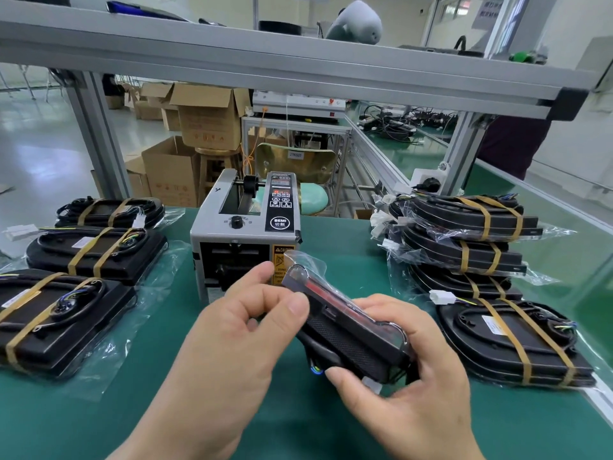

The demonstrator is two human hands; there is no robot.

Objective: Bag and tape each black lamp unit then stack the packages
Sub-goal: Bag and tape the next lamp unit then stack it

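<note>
A black lamp unit in a clear plastic bag is held edge-up above the green table, in front of the tape dispenser. My right hand grips its lower right side. My left hand pinches the bag at the unit's upper left end between thumb and forefinger. On the left lie three black lamp units on loose clear bags, each bound with brown tape. On the right stands a stack of bagged, taped packages, with one more package flat in front of it.
A grey aluminium frame beam crosses overhead. The green table mat runs to a metal edge on the right. Cardboard boxes, a stool and a chair stand behind the table. A white connector lies at the far left.
</note>
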